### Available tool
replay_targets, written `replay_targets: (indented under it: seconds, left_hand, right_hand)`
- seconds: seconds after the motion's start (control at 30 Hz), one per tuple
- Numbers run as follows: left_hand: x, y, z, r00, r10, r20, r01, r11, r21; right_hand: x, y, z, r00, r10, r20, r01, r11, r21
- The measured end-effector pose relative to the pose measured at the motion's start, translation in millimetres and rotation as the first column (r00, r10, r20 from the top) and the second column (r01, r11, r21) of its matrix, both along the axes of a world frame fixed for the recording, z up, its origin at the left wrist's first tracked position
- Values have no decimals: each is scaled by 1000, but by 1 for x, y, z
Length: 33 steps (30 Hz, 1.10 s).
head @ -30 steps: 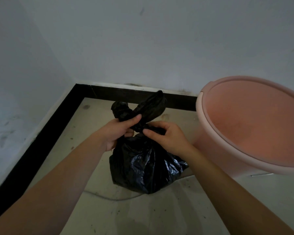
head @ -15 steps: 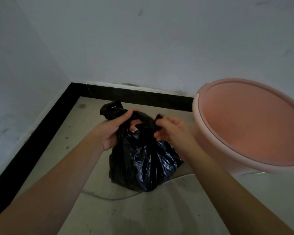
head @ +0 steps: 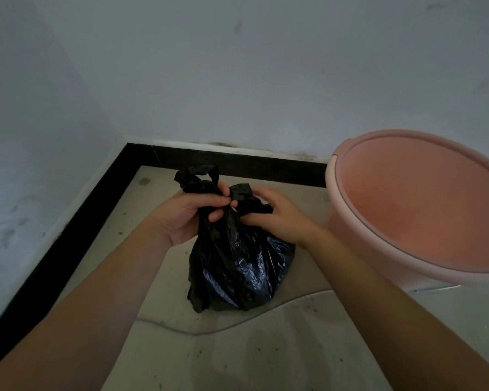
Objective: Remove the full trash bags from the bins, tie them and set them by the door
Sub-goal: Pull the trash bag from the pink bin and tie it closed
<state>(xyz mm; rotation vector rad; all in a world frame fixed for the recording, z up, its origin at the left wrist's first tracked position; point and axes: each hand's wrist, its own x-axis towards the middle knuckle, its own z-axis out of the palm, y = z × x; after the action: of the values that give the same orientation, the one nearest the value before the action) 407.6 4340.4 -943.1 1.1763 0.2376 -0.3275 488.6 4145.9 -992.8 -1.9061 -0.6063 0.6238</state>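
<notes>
Now: tying, mid-knot. The bag (head: pixel 237 263) is out of the bin (head: pixel 330 182) and sits on the floor (head: pixel 266 348), right under both hands.
Left hand (head: pixel 187 215): fingers (head: pixel 209 203) curled tight round the gathered neck, and the left tail (head: pixel 196 176) loops up just above that grip.
Right hand (head: pixel 277 218): pinching the right tail (head: pixel 243 193), just to the right of the left grip. Whether the hands touch, I can't tell.
Bag body: bulging below the grip, upright, bottom on the floor.
Knot: the tails look crossed between the hands, but the fingers hide whether a knot is through.
Bin: pink, no liner seen inside, off to the right of the grip, near the bag; whether they touch, I can't tell.
Behind the grip: black skirting (head: pixel 237 162), then white wall (head: pixel 237 80).
Stage: my read is that this bag is removed, the tie isn't finished and the carry to the door hasn't begun. No door in view.
Next move calls for: drawing the two tails apart to cinch, I'd judge, with the neck pinched closed below the knot. The plastic looks thin, so a steady pull, no jerk.
</notes>
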Motion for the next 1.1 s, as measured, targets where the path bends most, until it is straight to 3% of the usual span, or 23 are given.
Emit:
replay_targets:
  seconds: [0.07, 0.2, 0.37, 0.53, 0.7, 0.77, 0.93, 1.1]
  left_hand:
    - [0, 3, 1, 1000, -13, -13, 14, 1000, 21]
    - [3, 8, -6, 988, 115, -107, -101, 987, 128]
    - [14, 1, -30, 914, 391, -112, -374, 916, 145]
    - [16, 4, -29, 868, 483, -113, -495, 860, -126]
    - [13, 1, -32, 883, 456, -116, -470, 866, -174]
    - [12, 2, -31, 894, 435, -105, -447, 876, -182]
    - [9, -6, -28, 913, 398, -92, -408, 888, -210]
    - [9, -8, -29, 829, 552, -92, -545, 760, -353]
  right_hand:
    - [1, 5, -4, 992, 19, -121, -18, 1000, 11]
    - [-3, 4, -4, 981, -168, -96, 174, 983, 55]
    - [-23, 1, -4, 973, -56, -225, 81, 991, 106]
    - [-26, -7, -14, 936, 42, -350, -25, 998, 52]
    - [-24, -6, -22, 868, -30, -495, 48, 999, 23]
    - [-25, -3, -15, 872, -51, -487, 79, 996, 36]
    - [-23, 9, -18, 851, -289, -439, 387, 910, 151]
    - [-21, 4, -26, 600, -415, -684, 702, 684, 201]
